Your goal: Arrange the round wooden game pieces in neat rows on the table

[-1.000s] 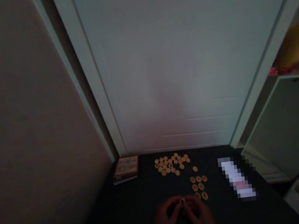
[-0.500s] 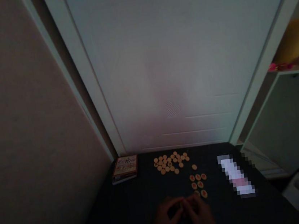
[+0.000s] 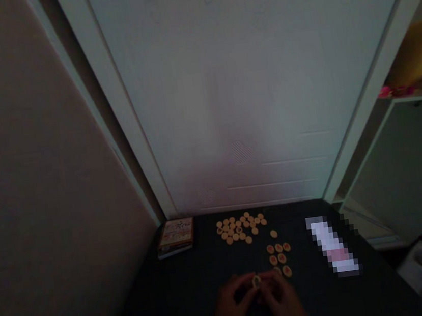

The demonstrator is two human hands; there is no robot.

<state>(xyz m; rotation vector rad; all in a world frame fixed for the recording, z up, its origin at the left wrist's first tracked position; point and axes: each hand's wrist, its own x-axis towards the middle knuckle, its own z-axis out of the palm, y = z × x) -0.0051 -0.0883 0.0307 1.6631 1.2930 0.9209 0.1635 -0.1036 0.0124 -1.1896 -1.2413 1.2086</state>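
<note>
Between the fingertips of my left hand (image 3: 232,303) and my right hand (image 3: 284,297), a round wooden game piece (image 3: 256,281) is pinched with a face turned toward me. A dark mark shows on that face, too small to read. Just beyond my right hand lie several round pieces with red markings (image 3: 282,258), set in short rows; one of them is partly hidden by the fingers. Farther back, a loose cluster of pale round pieces (image 3: 235,237) is spread out, most with plain sides up. A single plain piece (image 3: 273,234) sits apart, between the two groups.
A box (image 3: 176,234) with a printed lid stands at the back left of the dark table (image 3: 174,296). On the right lies a pixelated white oblong thing (image 3: 333,248). A white panel (image 3: 227,99) rises behind the table, and shelving (image 3: 415,100) is at the right.
The wooden piece between my fingertips has come into view, its marked face now toward me. My hands stay in nearly the same place, and the pieces on the table have not moved.
</note>
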